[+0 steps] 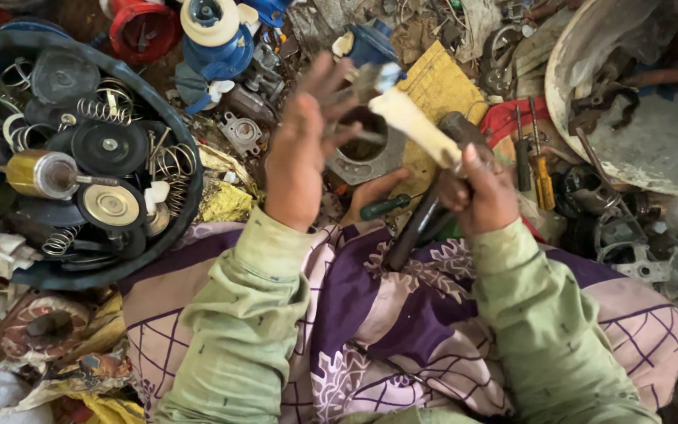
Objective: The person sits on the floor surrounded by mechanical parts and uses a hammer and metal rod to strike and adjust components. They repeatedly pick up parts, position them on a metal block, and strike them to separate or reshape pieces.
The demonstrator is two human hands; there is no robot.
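- Far left of the L hand: dark round tub [186,169] w/ coil springs [103,110], black discs [109,146] and a brass-coloured cylinder [41,173] – looks like a sorting bin, kept within arm's reach.
- Above the L hand: blue-and-white housing [217,35] and a red part [144,30], lying among scrap on the ground.
- L hand [301,145]: raised, fingers bent round a small metal piece [368,78]; grip looks loose, fingertips only, prob. to keep the part steady. Blurred, so exact hold is hard to tell.
- Between the hands, just below: grey ring-shaped casting [370,161] on the ground; a green-handled screwdriver [384,207] lies near the lap.
- R hand [476,192]: closed round the pale wooden handle of a hammer [413,122], handle angled up-left toward the L hand's piece; a dark tool [417,228] sits under the same hand, on the lap.
- Right of the R hand: screwdrivers [541,177] laid on red cloth [504,122], handy.
- Far right: big pale basin [566,102] w/ rusty bits.
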